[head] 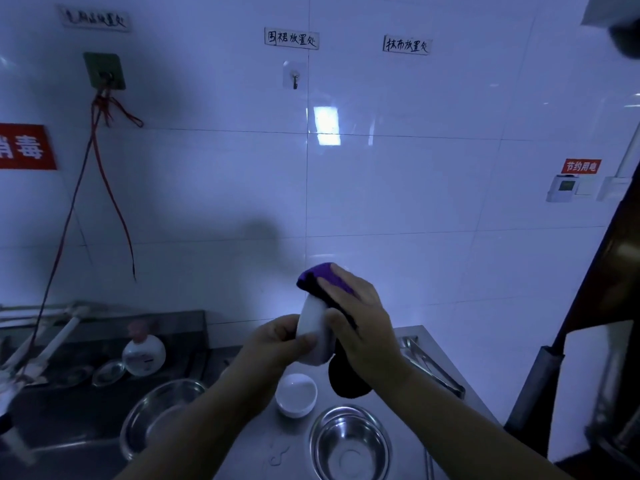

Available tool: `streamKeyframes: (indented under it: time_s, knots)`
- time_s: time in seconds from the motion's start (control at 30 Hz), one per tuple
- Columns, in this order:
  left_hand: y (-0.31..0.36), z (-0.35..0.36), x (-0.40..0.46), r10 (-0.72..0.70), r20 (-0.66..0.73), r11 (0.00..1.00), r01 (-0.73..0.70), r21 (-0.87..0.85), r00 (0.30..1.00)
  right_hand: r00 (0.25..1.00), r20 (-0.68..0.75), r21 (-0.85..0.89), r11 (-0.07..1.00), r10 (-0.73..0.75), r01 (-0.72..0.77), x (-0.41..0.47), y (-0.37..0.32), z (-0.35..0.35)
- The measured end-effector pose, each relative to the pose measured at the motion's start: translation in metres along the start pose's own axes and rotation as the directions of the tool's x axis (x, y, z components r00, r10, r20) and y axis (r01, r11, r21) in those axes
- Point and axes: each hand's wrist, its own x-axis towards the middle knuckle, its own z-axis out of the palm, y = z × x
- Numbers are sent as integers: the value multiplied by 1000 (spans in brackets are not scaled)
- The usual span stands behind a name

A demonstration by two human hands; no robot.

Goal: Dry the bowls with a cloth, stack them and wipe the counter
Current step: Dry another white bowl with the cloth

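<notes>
My left hand [277, 341] holds a white bowl [313, 332] on edge above the steel counter [412, 332]. My right hand [360, 323] presses a purple cloth [320, 277] against the bowl; the cloth's dark end hangs down below my wrist. A second white bowl [296, 394] stands upright on the counter under my hands. A steel bowl [349, 445] stands in front of it, near the counter's front. A larger steel bowl [157, 414] lies at the sink's edge, partly behind my left forearm.
The sink [69, 420] is on the left, with a round soap bottle [143, 353] and a small glass dish [108, 372] behind it. Metal tongs [429, 365] lie at the counter's right side. Tiled wall behind, a dark door frame [595, 306] on the right. Water streaks mark the counter front.
</notes>
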Motion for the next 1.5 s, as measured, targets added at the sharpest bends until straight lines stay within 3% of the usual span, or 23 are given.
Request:
streamKeyframes:
  time_s: [0.17, 0.23, 0.3, 0.37, 0.47, 0.53, 0.63, 0.77, 0.83, 0.93, 1.1, 1.23, 1.5]
  knots:
    - [-1, -2, 5, -12, -33, 987, 6, -158, 999, 972, -70, -158, 965, -224, 211, -21, -3, 20]
    - [-3, -2, 4, 1, -16, 984, -4, -177, 1000, 969, -95, -149, 965, -230, 215, -20, -2, 20]
    - [-3, 1, 3, 25, 12, 989, -23, -146, 1000, 981, -140, -85, 989, -134, 123, -9, -3, 15]
    - [-3, 1, 3, 48, 20, 991, -45, -123, 999, 985, -150, 90, 993, 89, -76, 5, -4, 8]
    - [-1, -4, 4, 77, 31, 989, -73, -132, 997, 936, -116, 338, 899, 334, -279, 15, -1, 3]
    - [1, -8, 7, 86, 11, 985, -84, -153, 996, 898, -112, 394, 848, 426, -354, 12, 2, 5]
    - [4, -11, 11, 110, -40, 944, -117, -308, 993, 870, -175, 320, 862, 461, -393, 1, 5, 13]
    - [8, -12, 17, 119, -96, 890, -149, -430, 988, 851, -329, 241, 908, 409, -343, -8, 2, 20]
    - [5, -10, 17, 101, -106, 891, -137, -432, 989, 894, -369, 74, 966, 256, -246, -6, 0, 20]
    - [0, -10, 17, 60, -123, 897, -108, -428, 991, 962, -273, -189, 979, 20, -74, -11, -1, 22]
    - [1, -25, 18, 32, -165, 894, -102, -437, 986, 972, -142, -263, 954, -186, 144, -29, 6, 22]
    - [-2, -30, 13, 8, -143, 892, -72, -446, 990, 974, -101, -385, 911, -201, 148, -26, 17, 10]
    - [-2, -24, 14, -43, -119, 878, -19, -478, 992, 976, -159, -306, 947, -149, 95, -9, -1, 20]
